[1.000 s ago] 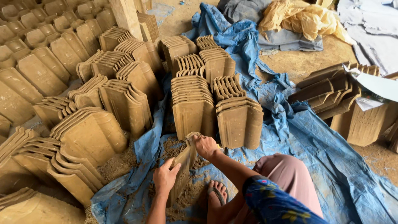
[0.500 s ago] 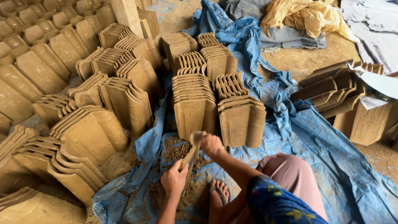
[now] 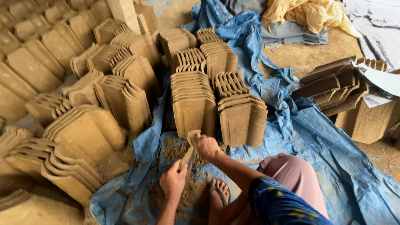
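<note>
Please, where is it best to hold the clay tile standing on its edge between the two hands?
Probably by its two long edges, from each side. The clay tile stands thin and nearly upright; the right hand holds its top end and the left hand its lower edge, steadying it.

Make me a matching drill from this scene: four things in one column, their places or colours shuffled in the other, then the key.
Things:
1. tile
2. tarp
3. yellow cloth
4. sandal

Places or colours:
A. blue, spread on the ground
B. held on edge by the left hand and right hand
C. bunched at the top of the view
D. on the person's foot

Pairs: 1-B, 2-A, 3-C, 4-D
</note>
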